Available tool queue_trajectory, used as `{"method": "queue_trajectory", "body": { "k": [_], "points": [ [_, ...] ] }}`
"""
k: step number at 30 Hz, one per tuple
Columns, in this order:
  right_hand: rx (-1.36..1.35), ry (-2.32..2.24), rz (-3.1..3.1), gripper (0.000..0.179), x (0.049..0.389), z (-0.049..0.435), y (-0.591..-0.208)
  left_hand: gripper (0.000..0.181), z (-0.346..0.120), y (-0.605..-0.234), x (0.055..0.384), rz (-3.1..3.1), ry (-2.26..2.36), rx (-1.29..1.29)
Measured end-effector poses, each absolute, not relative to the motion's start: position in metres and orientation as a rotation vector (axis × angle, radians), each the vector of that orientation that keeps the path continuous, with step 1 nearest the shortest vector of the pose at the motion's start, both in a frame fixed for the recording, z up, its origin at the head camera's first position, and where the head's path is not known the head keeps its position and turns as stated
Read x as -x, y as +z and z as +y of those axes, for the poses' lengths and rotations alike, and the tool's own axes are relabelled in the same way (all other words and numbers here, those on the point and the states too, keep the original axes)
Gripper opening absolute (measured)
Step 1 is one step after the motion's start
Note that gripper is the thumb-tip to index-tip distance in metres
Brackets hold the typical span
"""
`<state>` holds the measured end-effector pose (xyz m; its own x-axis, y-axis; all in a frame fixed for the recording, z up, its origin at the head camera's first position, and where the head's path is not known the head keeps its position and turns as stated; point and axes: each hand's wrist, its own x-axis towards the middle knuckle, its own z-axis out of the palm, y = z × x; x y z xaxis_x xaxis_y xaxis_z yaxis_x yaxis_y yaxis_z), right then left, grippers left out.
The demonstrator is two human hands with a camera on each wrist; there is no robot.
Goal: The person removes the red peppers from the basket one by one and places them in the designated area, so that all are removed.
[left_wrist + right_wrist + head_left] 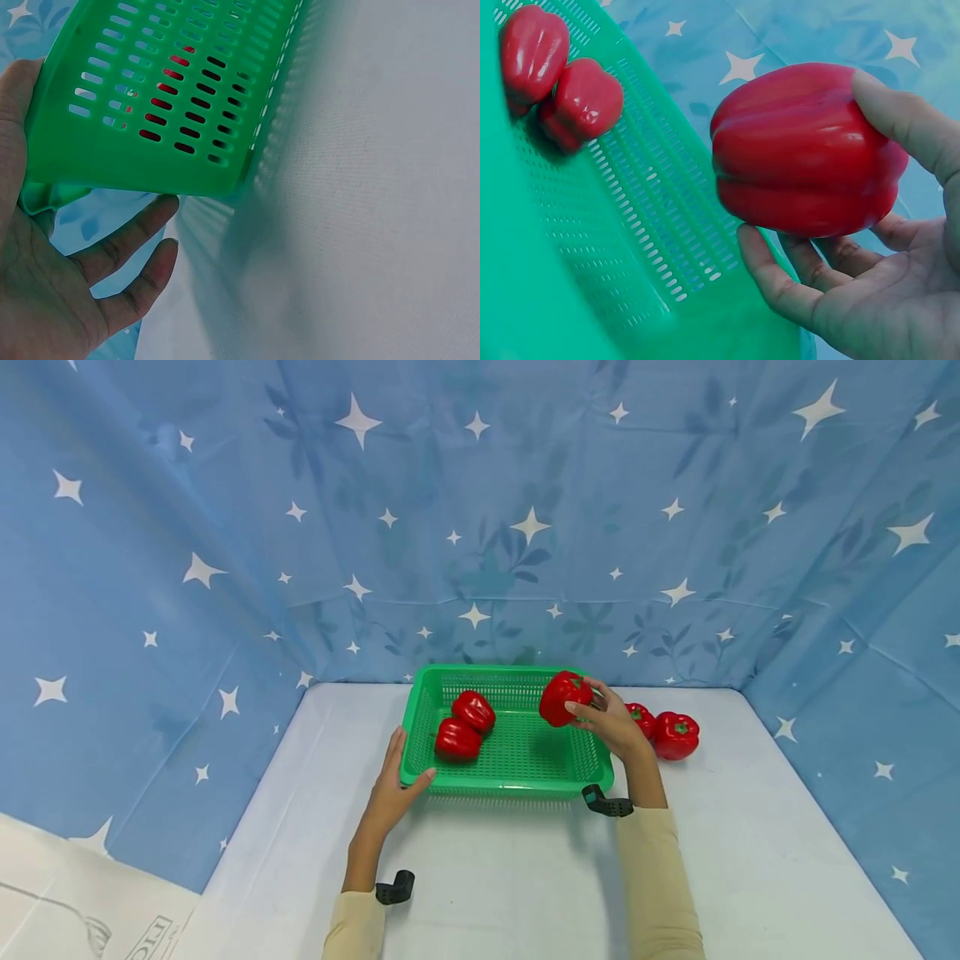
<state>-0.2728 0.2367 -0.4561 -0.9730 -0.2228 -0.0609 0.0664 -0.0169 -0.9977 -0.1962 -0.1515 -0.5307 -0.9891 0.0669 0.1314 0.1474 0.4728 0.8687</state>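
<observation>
A red bell pepper is gripped between the thumb and fingers of my right hand, above the right end of a green perforated basket. In the right wrist view the held pepper lies sideways, thumb on top and fingers beneath. Two more red bell peppers, one behind and one in front, lie inside the basket on its left. My left hand touches the basket's front left corner, fingers spread along the outside and thumb over the rim. Some left fingers are hidden in the left wrist view.
Right of the basket, a red bell pepper stands on the white table; another beside it is partly hidden by my right hand. A blue star-patterned curtain rises behind the table and along both sides.
</observation>
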Motion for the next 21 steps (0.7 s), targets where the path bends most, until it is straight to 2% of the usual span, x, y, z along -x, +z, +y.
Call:
{"method": "queue_trajectory", "body": {
  "k": [13,21],
  "points": [
    [0.2,-2.174,2.123,0.069,0.25,0.255,-0.458,0.091,-0.149,-0.53,0.193,-2.634,-1.566,0.192],
    [0.242,-2.369,2.051,0.065,0.233,0.268,-0.456,0.092,-0.15,-0.528,0.193,-2.628,-1.552,0.193]
  ]
}}
